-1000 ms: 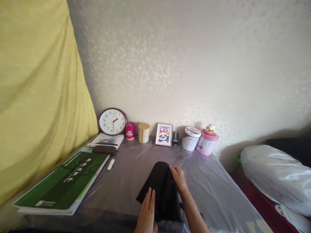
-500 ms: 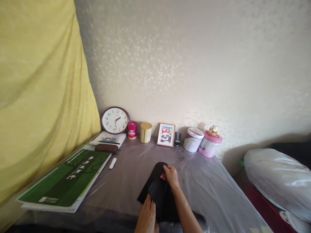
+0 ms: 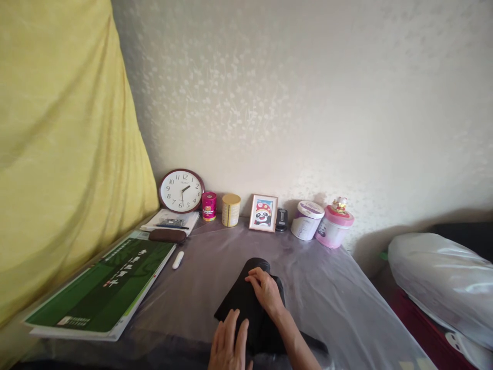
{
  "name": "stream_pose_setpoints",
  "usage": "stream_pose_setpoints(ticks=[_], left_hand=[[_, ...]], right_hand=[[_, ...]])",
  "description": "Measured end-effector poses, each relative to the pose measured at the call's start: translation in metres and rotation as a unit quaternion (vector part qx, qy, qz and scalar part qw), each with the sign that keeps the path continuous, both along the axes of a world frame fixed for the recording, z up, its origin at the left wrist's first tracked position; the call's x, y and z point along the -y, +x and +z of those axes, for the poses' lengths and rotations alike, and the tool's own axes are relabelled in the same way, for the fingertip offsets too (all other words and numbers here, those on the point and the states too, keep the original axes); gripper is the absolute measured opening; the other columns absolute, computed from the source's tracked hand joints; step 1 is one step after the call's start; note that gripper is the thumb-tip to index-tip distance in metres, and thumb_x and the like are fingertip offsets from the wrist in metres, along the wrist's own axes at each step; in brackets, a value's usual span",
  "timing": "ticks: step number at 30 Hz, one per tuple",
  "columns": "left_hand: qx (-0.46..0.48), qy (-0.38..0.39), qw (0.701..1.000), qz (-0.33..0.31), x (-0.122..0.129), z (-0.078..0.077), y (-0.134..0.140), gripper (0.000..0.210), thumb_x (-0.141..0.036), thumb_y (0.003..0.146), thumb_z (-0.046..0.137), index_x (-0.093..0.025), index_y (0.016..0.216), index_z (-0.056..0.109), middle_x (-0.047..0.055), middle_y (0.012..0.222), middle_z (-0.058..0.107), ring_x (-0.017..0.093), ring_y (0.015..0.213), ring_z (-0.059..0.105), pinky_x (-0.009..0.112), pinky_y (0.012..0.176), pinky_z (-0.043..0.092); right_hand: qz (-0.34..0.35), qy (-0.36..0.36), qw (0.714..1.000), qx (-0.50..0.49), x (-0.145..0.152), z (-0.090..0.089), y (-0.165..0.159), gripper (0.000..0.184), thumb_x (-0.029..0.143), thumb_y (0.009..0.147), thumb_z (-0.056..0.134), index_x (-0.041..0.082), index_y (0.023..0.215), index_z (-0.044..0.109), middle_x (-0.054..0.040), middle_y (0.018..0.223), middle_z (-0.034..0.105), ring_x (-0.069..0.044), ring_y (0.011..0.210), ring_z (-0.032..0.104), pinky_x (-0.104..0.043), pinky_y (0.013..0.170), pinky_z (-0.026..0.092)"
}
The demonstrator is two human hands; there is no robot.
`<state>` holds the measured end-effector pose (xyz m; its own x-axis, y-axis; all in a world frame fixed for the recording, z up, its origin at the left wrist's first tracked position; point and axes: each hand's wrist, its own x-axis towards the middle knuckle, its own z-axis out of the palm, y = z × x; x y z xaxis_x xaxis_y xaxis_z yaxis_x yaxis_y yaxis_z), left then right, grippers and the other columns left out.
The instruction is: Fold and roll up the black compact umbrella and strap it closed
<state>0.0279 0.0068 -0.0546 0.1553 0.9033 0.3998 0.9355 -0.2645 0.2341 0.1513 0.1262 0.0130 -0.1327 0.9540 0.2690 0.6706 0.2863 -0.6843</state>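
Right hand [image 3: 265, 291] moved onto black cloth [image 3: 246, 303], left hand [image 3: 228, 345] flat on it, fingers spread

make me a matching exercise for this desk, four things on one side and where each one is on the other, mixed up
Things:
1. clock
2. black cloth
3. green book
4. pink tub

Places:
A. under both hands
B. far right of the row along the wall
C. leaning on the wall beside the yellow curtain
D. flat at the left edge of the desk

Pairs: 1-C, 2-A, 3-D, 4-B
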Motion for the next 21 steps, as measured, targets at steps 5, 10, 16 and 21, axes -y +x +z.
stream_pose_setpoints(ticks=[5,10,16,21], left_hand=[[-0.053,0.028,0.998,-0.028,-0.009,0.001,0.014,0.087,-0.002,0.057,0.048,-0.024,0.137,0.025,0.008,0.143,0.034,0.028,0.129,0.034,0.044,0.100,0.039],[-0.064,0.081,0.995,0.005,-0.021,-0.026,0.015,0.081,0.006,0.073,0.032,-0.025,0.139,-0.003,0.007,0.134,0.047,0.020,0.122,0.045,0.032,0.092,0.047],[-0.050,0.096,0.994,0.014,-0.025,-0.035,0.014,0.080,0.006,0.077,0.031,-0.024,0.137,-0.012,0.009,0.127,0.054,0.021,0.116,0.051,0.031,0.091,0.049],[-0.045,0.034,0.998,0.001,-0.025,-0.038,0.012,0.078,0.006,0.076,0.030,-0.024,0.135,-0.011,0.011,0.134,0.046,0.022,0.122,0.045,0.032,0.094,0.046]], right_hand=[[0.020,0.050,0.998,0.046,0.007,-0.001,-0.002,0.017,0.025,0.087,0.046,0.024,0.092,0.062,0.0007,0.084,0.070,-0.017,0.082,0.059,-0.027,0.077,0.044],[0.115,0.112,0.986,0.035,0.029,0.000,0.006,0.025,0.026,0.091,0.041,0.023,0.095,0.065,-0.0015,0.091,0.069,-0.015,0.085,0.058,-0.026,0.080,0.046],[0.143,0.149,0.976,0.073,0.025,-0.016,0.016,0.026,0.024,0.091,0.042,0.023,0.103,0.064,-0.0032,0.110,0.065,-0.019,0.116,0.048,-0.042,0.104,0.029],[0.112,0.129,0.982,0.087,-0.014,-0.025,0.016,0.032,0.022,0.092,0.035,0.026,0.106,0.063,-0.0020,0.110,0.065,-0.018,0.118,0.047,-0.046,0.106,0.023]])
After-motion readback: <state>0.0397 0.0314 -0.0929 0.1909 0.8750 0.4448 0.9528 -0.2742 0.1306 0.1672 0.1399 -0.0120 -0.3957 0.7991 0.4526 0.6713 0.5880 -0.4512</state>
